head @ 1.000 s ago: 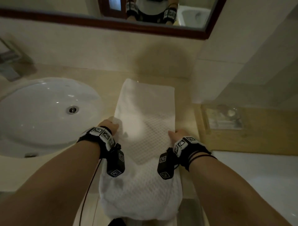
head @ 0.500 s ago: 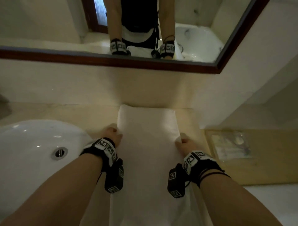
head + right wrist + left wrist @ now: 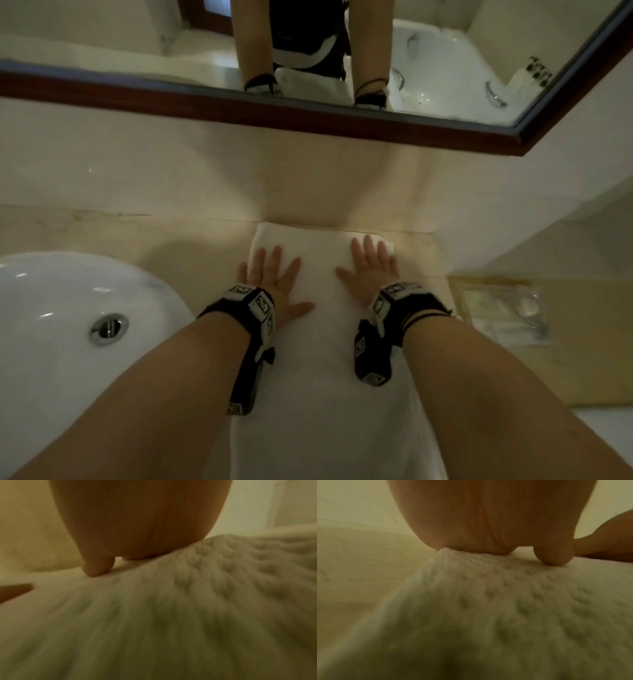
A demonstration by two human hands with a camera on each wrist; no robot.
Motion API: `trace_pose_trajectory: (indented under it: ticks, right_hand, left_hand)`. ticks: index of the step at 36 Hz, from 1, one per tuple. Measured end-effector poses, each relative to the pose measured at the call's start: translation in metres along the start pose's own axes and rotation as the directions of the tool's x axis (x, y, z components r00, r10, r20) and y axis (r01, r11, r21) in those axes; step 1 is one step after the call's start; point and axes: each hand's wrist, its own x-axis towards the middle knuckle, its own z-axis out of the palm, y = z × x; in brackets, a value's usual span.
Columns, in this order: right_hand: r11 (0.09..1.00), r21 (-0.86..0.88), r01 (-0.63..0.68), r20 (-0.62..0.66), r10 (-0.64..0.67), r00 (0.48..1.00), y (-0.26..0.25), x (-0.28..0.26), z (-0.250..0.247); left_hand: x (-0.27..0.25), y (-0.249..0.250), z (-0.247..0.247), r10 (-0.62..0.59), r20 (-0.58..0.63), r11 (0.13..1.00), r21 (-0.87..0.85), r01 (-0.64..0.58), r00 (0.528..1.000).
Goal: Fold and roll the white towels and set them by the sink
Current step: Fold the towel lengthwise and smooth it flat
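A white towel [image 3: 322,346] lies as a long narrow strip on the beige counter, right of the sink [image 3: 51,329], reaching from the back wall to the near edge. My left hand [image 3: 274,274] lies flat on its far left part with straight, spread fingers. My right hand [image 3: 368,269] lies flat on its far right part the same way. In the left wrist view my palm [image 3: 488,520] presses the waffle-textured towel [image 3: 505,615]. The right wrist view shows my palm [image 3: 137,520] pressing the towel [image 3: 171,615] too.
A wood-framed mirror [image 3: 308,51] hangs above the counter and reflects my arms and a bathtub. A clear tray with packets [image 3: 507,315] sits on a wooden board [image 3: 582,359] right of the towel. The sink drain [image 3: 109,327] is at left.
Both hands let go of the towel's side edges, slid toward the back wall and opened flat on top. The folded towel now lies as a smooth strip, and my view tilted up.
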Motion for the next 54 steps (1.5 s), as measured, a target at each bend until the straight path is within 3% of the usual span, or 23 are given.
trace_pose_trajectory:
  ticks: [7,11,15,20,23,25,27,29,31,33,35,39,44,51,54]
  right_hand:
    - [0.967,0.204,-0.152,0.021,0.151,0.988,0.020,-0.029,-0.001]
    - [0.821,0.497,-0.281,0.030,0.308,0.951,0.032,-0.065,-0.001]
    - [0.793,0.513,-0.329,0.122,0.312,0.942,0.035,-0.073,-0.002]
    - [0.770,0.592,-0.236,0.053,0.254,0.966,0.031,-0.062,-0.007]
    - [0.802,0.577,-0.154,-0.030,0.209,0.977,0.028,-0.050,-0.012]
    - [0.828,0.539,-0.154,-0.065,0.224,0.973,0.026,-0.042,-0.012]
    - [0.913,0.383,-0.142,-0.169,0.221,0.960,0.020,-0.043,-0.010]
    - [0.985,0.173,-0.001,-0.283,0.051,0.958,0.011,-0.057,-0.005]
    - [0.971,-0.052,0.233,-0.182,-0.239,0.954,0.005,-0.073,0.008]
    - [0.918,-0.136,0.373,0.065,-0.367,0.928,0.009,-0.086,0.029]
    - [0.926,-0.141,0.351,0.145,-0.332,0.932,0.026,-0.092,0.041]
    - [0.981,-0.101,0.168,0.083,-0.160,0.984,0.051,-0.095,0.048]
    - [0.992,-0.063,0.111,0.098,-0.104,0.990,0.053,-0.094,0.050]
    - [0.995,-0.061,0.079,0.072,-0.074,0.995,0.046,-0.098,0.048]
    - [0.990,-0.136,0.043,0.072,-0.033,0.997,0.036,-0.106,0.049]
  left_hand:
    - [0.009,0.003,-0.011,-0.040,-0.008,0.999,-0.026,0.039,0.999]
    - [0.011,0.004,-0.019,-0.048,-0.015,0.999,-0.018,0.048,0.999]
    - [0.006,0.006,-0.023,-0.050,-0.030,0.998,-0.038,0.049,0.998]
    - [-0.019,0.013,-0.010,-0.079,-0.065,0.993,0.082,0.084,0.995]
    - [-0.038,0.024,0.007,0.061,0.007,0.991,0.116,-0.061,0.998]
    - [-0.042,0.024,0.020,0.073,0.024,0.992,0.104,-0.075,0.997]
    - [-0.040,0.022,0.024,0.056,-0.004,0.992,0.115,-0.055,0.998]
    - [-0.036,0.022,0.020,0.047,-0.002,0.993,0.108,-0.047,0.999]
    - [-0.031,0.023,0.013,0.045,0.006,0.993,0.113,-0.046,0.999]
    - [-0.029,0.023,0.007,0.045,0.010,0.994,0.103,-0.046,0.999]
    - [-0.026,0.022,0.002,0.047,0.025,0.994,0.101,-0.049,0.999]
    - [-0.020,0.020,-0.005,0.048,0.023,0.993,0.110,-0.051,0.999]
    - [-0.026,0.021,0.004,0.033,-0.026,0.993,0.115,-0.030,0.999]
    - [-0.092,0.031,0.059,0.104,0.101,0.962,0.242,-0.126,0.990]
    - [-0.120,0.023,0.085,0.093,0.110,0.962,0.246,-0.118,0.990]
